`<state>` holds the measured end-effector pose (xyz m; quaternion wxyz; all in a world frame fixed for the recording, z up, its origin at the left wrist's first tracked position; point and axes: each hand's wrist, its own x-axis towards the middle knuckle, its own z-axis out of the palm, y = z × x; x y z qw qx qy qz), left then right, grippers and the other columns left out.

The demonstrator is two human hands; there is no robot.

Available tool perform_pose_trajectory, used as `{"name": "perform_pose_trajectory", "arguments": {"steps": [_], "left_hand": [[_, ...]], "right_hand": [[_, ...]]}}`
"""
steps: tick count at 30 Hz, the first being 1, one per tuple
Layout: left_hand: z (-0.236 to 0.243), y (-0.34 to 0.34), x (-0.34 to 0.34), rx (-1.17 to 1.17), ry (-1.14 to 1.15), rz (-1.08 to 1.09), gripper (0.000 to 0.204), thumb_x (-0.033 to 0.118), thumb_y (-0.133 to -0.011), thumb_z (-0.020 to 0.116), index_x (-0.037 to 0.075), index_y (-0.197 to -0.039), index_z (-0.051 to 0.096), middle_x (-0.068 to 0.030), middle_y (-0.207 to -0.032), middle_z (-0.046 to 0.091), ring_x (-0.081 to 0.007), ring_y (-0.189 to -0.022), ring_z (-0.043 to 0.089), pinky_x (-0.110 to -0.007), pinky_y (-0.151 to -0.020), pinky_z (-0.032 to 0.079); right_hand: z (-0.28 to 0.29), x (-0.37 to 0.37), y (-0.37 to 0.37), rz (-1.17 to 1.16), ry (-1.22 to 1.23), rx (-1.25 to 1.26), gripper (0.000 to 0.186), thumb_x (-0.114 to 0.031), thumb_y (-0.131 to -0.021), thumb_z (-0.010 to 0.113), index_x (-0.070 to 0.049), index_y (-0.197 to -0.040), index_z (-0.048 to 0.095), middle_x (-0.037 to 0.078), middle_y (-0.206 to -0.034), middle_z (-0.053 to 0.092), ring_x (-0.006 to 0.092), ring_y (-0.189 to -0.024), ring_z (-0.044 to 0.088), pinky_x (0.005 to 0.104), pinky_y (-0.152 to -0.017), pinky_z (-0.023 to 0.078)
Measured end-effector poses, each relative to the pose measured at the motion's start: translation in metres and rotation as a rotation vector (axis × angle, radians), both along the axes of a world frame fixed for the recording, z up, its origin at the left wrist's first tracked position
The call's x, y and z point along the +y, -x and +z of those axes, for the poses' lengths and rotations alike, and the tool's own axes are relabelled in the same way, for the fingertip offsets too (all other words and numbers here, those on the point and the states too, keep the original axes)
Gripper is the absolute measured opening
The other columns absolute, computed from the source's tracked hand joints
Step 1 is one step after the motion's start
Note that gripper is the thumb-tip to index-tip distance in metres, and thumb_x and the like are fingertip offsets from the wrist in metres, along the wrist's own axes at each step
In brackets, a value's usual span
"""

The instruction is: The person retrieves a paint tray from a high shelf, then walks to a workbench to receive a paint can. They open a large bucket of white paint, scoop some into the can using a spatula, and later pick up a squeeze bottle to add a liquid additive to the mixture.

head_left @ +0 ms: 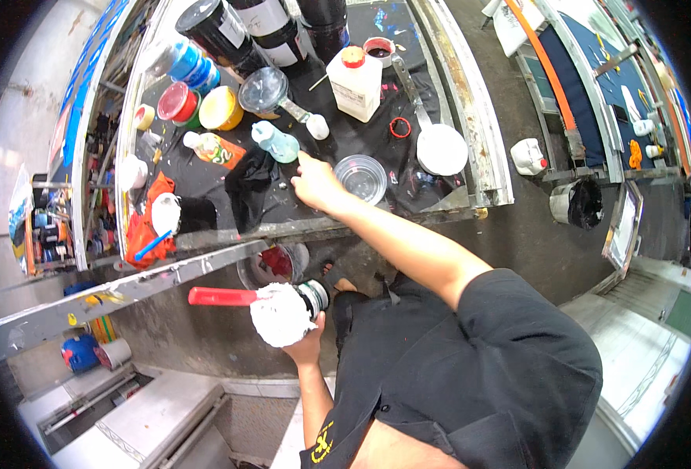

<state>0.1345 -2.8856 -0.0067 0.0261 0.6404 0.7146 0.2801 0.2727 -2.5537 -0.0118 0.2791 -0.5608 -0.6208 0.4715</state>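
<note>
My left hand (306, 344) is wrapped round a tub (313, 298) with a dark and white label. White paste (281, 316) heaps up over its mouth, and a red-handled spatula (222, 296) sticks out of it to the left. Over the table, my right hand (316, 184) reaches out with its index finger stretched and nothing visible in it. The fingertip is beside a pale blue bottle (275, 142); whether they touch, I cannot tell. Just right of that hand stands a clear plastic bowl (361, 180).
The black-covered table holds a white jug with a red cap (356, 87), a white-filled ladle (442, 149), a yellow tub (221, 109) and black canisters (267, 31). A metal rail (127, 293) crosses at left. A bucket (253, 270) stands below the table edge.
</note>
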Motion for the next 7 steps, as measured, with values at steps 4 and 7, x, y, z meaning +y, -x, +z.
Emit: {"name": "perform_pose_trajectory", "arguments": {"steps": [4, 7], "left_hand": [[0.009, -0.044, 0.058, -0.244, -0.11, 0.132, 0.074, 0.027, -0.067, 0.095, 0.006, -0.132, 0.066, -0.0147, -0.138, 0.064, -0.0377, -0.133, 0.055, -0.049, -0.117, 0.036], [0.016, -0.055, 0.081, -0.264, -0.137, 0.172, 0.073, 0.028, -0.069, 0.094, 0.007, -0.133, 0.066, -0.0146, -0.138, 0.064, -0.0378, -0.136, 0.053, -0.049, -0.12, 0.033]], "right_hand": [[0.044, -0.007, -0.114, -0.219, -0.26, 0.339, 0.039, -0.021, -0.085, 0.078, 0.0, -0.116, 0.068, 0.013, -0.098, 0.075, 0.0188, -0.087, 0.072, 0.0361, -0.08, 0.059], [0.043, 0.02, -0.14, -0.305, -0.249, 0.144, 0.039, -0.016, -0.084, 0.079, -0.001, -0.117, 0.064, 0.013, -0.095, 0.073, 0.0191, -0.086, 0.071, 0.0357, -0.081, 0.059]]}}
